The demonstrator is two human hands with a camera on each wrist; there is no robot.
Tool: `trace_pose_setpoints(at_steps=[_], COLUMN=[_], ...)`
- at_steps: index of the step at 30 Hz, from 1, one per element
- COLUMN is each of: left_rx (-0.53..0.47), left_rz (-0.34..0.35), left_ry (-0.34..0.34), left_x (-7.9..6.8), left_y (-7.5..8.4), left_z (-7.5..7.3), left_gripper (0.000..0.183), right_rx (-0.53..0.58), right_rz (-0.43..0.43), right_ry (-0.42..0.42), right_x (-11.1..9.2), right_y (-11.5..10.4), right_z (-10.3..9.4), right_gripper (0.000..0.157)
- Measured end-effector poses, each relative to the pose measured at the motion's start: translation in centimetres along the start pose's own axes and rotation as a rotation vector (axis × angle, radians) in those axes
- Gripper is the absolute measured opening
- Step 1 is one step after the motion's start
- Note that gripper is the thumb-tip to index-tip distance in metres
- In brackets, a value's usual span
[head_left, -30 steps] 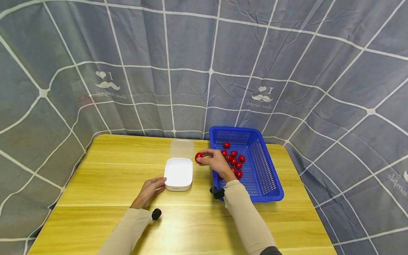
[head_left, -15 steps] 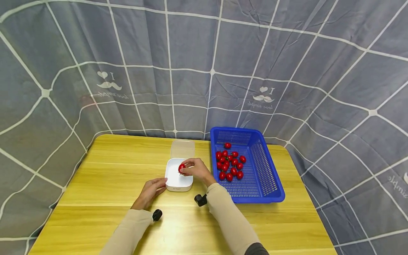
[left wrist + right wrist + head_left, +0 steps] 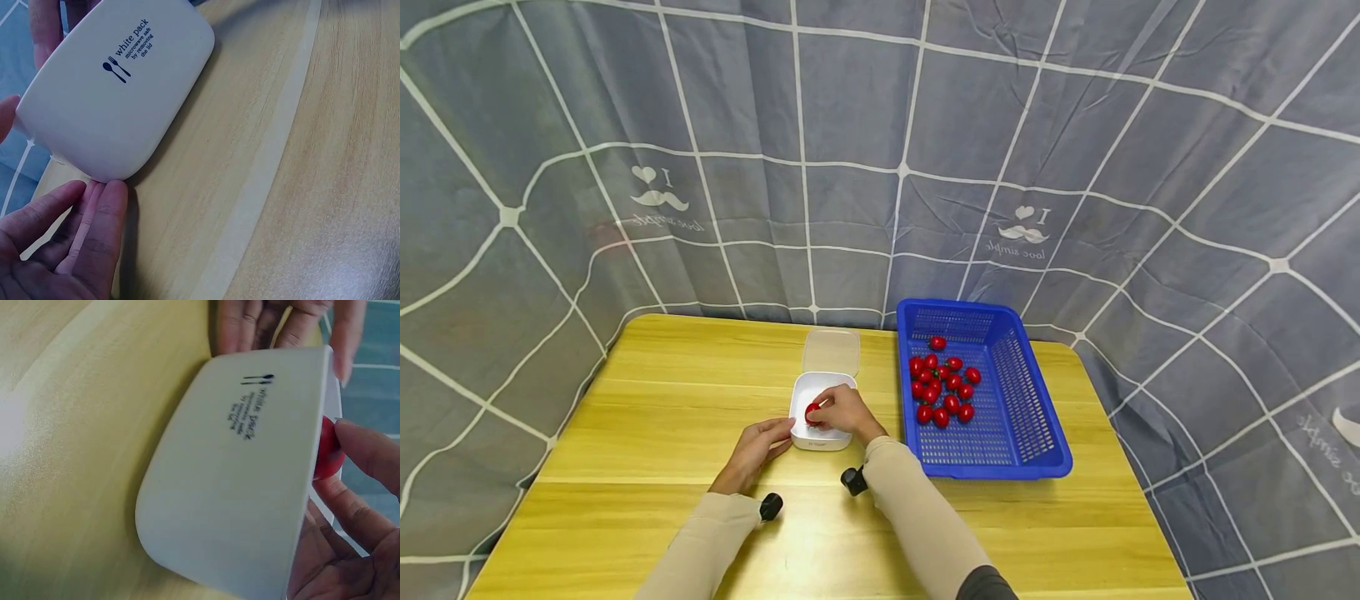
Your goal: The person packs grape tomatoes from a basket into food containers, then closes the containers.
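Right hand point(image 3: 842, 408) angled right down into the white food container point(image 3: 827, 445), thumb and fingers pinching a red cherry tomato point(image 3: 812, 413) inside, left hand point(image 3: 758, 450) alongside, fairly straight fingers touching the wall.

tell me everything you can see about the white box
The white box looks like smooth plastic: squarish, rounded corners, with dark "white pack" print and a fork and spoon on its front. It stands upright and open on the table. The left hand touches its side; the right hand holds a red tomato at its opening.
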State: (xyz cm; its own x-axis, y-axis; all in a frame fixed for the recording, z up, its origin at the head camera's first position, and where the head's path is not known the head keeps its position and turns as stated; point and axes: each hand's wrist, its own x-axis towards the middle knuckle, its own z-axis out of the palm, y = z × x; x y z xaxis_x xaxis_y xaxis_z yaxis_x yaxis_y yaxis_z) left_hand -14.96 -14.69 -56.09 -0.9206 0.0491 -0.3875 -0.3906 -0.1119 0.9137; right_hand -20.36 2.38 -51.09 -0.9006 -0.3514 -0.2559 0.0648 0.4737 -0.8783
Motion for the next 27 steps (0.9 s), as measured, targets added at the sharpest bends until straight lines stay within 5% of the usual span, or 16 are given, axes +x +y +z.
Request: trace_pose_setpoints(at_steps=[7,11,19,27], left_rx=[0.002,-0.001,-0.002,0.003], left_rz=[-0.005,-0.005,-0.012,-0.02], left_ry=[0.004,0.004,0.006,0.012], left_x=[0.0,0.0,-0.2,0.0], left_y=[0.0,0.0,0.1,-0.1], left_z=[0.0,0.1,0.1,0.1], left_gripper=[0.053,0.053,0.051,0.055], right_rx=[-0.266,-0.318,-0.259,0.004], right_rz=[-0.01,0.016,0.014,-0.035], right_ry=[0.013,0.016,0.008,0.022], right_x=[0.2,0.1,-0.2,-1.0], right_y=[-0.1,-0.2,-0.3,-0.9], right_z=[0.6,0.7,0.2,-3.2], right_gripper=[0.014,0.015,0.026,0.029])
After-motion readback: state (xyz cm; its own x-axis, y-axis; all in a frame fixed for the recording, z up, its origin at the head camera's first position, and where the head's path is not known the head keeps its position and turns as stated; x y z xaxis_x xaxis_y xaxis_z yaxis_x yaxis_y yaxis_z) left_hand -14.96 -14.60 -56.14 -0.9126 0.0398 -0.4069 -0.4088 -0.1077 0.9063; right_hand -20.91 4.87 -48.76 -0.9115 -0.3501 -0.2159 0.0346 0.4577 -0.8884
